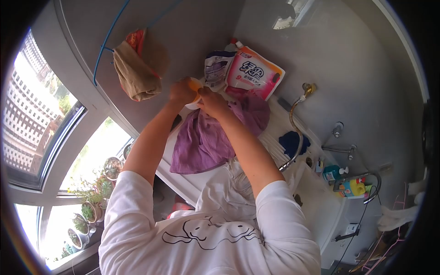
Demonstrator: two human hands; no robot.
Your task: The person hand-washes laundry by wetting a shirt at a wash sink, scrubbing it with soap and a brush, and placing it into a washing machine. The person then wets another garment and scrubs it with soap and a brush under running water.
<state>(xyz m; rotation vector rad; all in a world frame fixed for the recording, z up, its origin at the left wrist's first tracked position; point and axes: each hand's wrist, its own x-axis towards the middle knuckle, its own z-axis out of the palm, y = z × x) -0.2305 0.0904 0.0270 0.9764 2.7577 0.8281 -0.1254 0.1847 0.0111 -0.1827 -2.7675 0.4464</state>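
Note:
Both arms reach out over a white washing counter point(185, 188). My left hand point(181, 91) is closed on the left side of a small orange-and-white round thing point(196, 85), perhaps a tub or bowl; its exact kind I cannot make out. On its right side, my right hand point(211, 102) grips the same thing with curled fingers. Just below the hands a purple cloth point(201, 142) lies crumpled on the counter. Behind them stand a pink-and-white detergent pouch point(253, 72) and a purple-and-white bag point(218, 66). A pale cloth point(224, 188) lies nearer my body.
A brown cloth point(136, 71) hangs from a blue wire hanger at upper left. Along the right wall are a flexible metal hose point(295, 119), a dark blue cloth point(292, 143), a teal bottle point(333, 173) and a yellow bottle point(353, 187). Potted plants point(91, 211) line the window.

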